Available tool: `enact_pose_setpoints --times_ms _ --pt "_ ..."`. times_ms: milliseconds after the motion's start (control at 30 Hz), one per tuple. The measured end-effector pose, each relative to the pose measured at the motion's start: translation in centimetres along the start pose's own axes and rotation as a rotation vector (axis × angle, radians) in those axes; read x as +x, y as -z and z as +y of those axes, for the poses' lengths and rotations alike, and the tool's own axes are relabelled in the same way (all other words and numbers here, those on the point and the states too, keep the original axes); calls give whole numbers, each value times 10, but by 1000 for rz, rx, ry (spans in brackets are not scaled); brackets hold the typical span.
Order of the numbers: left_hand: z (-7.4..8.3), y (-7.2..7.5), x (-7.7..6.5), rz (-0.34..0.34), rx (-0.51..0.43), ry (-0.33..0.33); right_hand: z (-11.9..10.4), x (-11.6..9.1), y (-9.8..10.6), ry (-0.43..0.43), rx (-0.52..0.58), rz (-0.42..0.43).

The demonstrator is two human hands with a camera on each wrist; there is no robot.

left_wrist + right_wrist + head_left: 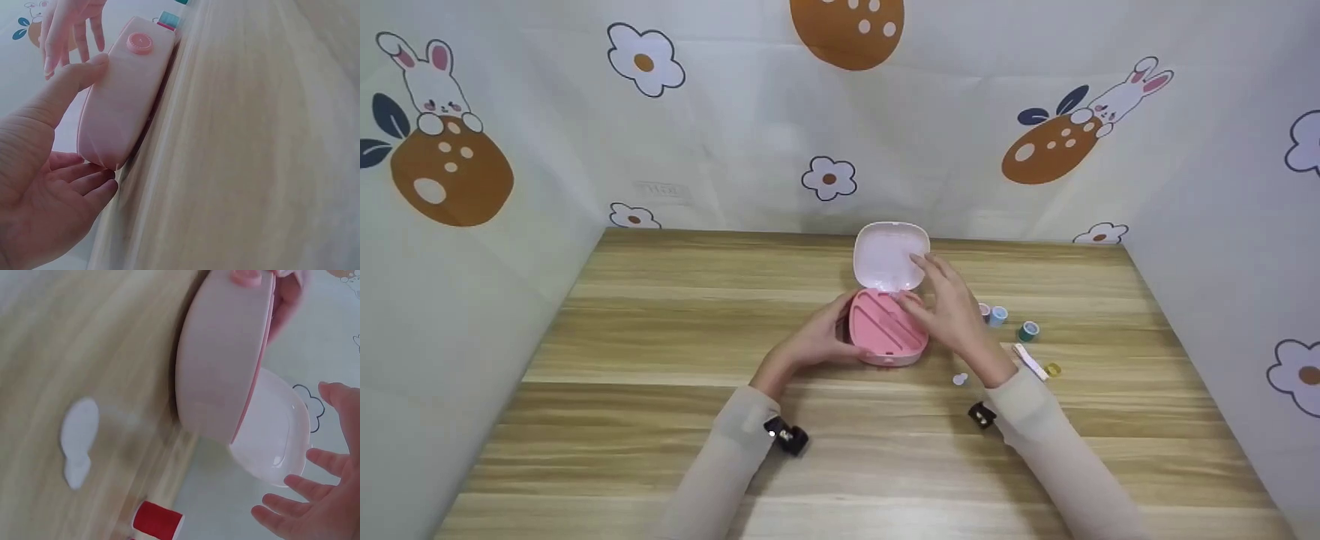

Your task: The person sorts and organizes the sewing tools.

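A pink sewing box (906,359) stands on the wooden table with its pale hinged lid (883,253) raised at the back. Inside it sits a pink tray (876,321) with slanting slots. My left hand (819,336) grips the box's left side, thumb at the front edge and fingers curled round the side and bottom edge. Over the right part of the tray and lid hovers my right hand (952,311), its fingers spread and nothing held. The right wrist view shows the fingers of this right hand (323,495) apart from the box wall (222,360).
Right of the box stand thread spools, a light blue spool (998,316) and a green spool (1028,331) among them. Nearer lie a slim white tool (1030,361), a small yellow ring (1053,369) and a small white needle threader (960,379). A patterned curtain (735,135) rises behind the table.
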State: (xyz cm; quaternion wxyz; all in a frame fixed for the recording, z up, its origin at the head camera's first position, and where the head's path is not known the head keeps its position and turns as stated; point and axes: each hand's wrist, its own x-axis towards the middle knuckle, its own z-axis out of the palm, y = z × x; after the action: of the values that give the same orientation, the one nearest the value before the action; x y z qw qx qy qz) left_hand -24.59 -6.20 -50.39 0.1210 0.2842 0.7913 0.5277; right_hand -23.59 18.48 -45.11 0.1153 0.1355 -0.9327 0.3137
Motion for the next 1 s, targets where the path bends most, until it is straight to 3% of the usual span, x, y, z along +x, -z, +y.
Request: enact_pose_setpoints --times_ms 267,500,667,1000 --pt "0 -1 -1 -4 -39 29 -1 -14 -10 -6 75 9" --pt "-2 -2 -2 -17 -131 -4 -4 -22 -18 -28 86 -2" --pt "-3 -3 -2 -10 -166 9 -5 -24 -23 -45 117 2" --pt "-4 -3 -2 8 -139 18 -8 -29 -31 -57 104 -5"
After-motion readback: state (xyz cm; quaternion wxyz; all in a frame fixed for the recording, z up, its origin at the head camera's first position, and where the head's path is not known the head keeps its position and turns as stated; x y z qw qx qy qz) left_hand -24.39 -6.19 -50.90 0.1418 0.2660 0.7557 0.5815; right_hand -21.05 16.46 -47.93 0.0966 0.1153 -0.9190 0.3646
